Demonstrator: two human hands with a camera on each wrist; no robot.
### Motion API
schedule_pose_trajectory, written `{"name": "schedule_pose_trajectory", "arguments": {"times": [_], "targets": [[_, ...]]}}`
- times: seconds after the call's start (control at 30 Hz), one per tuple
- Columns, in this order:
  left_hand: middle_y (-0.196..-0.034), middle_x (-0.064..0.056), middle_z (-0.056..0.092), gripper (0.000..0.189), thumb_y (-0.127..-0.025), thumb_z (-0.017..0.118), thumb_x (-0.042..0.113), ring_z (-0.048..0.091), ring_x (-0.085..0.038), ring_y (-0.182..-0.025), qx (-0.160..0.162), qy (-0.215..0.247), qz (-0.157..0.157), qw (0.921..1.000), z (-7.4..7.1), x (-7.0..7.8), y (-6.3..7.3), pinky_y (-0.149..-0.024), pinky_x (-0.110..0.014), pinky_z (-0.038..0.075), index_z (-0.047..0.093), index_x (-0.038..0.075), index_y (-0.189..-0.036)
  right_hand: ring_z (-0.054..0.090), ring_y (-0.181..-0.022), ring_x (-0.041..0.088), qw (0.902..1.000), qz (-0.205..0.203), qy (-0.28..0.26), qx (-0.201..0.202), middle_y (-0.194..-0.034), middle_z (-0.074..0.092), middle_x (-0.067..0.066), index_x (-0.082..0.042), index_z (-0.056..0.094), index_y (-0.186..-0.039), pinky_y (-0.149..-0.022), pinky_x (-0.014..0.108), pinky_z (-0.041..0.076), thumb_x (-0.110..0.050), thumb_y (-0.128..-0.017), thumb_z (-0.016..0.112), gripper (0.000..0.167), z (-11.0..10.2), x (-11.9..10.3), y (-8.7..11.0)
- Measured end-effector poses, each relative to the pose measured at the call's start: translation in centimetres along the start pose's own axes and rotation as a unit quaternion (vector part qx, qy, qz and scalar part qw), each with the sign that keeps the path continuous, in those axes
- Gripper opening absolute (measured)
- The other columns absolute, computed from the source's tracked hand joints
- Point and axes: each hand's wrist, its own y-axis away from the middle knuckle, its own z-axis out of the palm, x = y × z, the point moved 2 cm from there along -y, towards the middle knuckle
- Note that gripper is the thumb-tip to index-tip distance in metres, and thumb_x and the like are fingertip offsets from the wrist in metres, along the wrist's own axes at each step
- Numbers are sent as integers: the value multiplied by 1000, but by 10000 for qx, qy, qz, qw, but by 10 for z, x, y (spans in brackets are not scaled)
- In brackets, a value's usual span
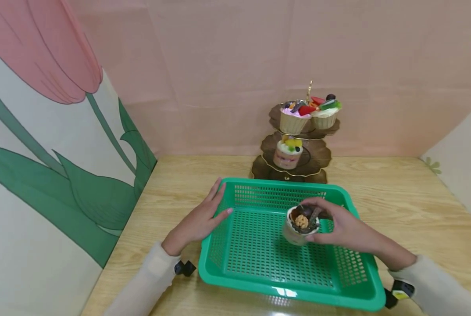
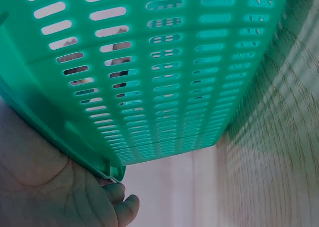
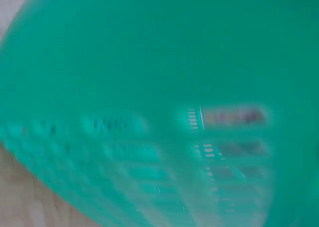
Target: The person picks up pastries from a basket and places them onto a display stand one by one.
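Observation:
In the head view my right hand (image 1: 336,226) grips a small clear dessert cup (image 1: 294,235) over the right half of a green plastic basket (image 1: 259,287). Dark pieces, white cream and a walnut-like lump top the cup. My left hand (image 1: 200,219) rests on the basket's left rim with its fingers extended. From the left wrist, the palm (image 2: 45,182) lies along the rim beside the slotted basket wall (image 2: 149,77). The right wrist view is filled by the basket's outer wall (image 3: 124,57), which hides the right hand there.
Behind the basket stands a brown tiered stand (image 1: 318,160) with gold edges. On its top tier are a pink-cream cupcake (image 1: 294,120) and a fruit-topped cupcake (image 1: 325,115); a layered dessert cup (image 1: 287,156) sits lower. The wooden table (image 1: 393,193) meets a pink backdrop (image 1: 219,79).

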Motion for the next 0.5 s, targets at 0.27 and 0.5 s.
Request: {"name": "schedule_pose_trajectory", "arguments": {"times": [0.27,0.5], "targets": [[-166,13,-22,81,-106,36,59,17,-24,-153,0,-47,-18,10000,1,2,-1,-115,-49,36,-3,17,-164,61,-101,12,9999,-117,79,-92,-117,63,-7,-20,51,-140,-88,31,52,-23,-84,87,67,-34,-6,10],[-166,13,-22,80,-107,38,56,14,-23,-153,14,-53,-1,10000,3,1,-2,-115,-50,34,-2,17,-164,62,-105,10,9997,-145,203,50,-121,64,-4,-14,51,-141,-90,23,49,-15,-84,86,67,-58,-3,7]]}}
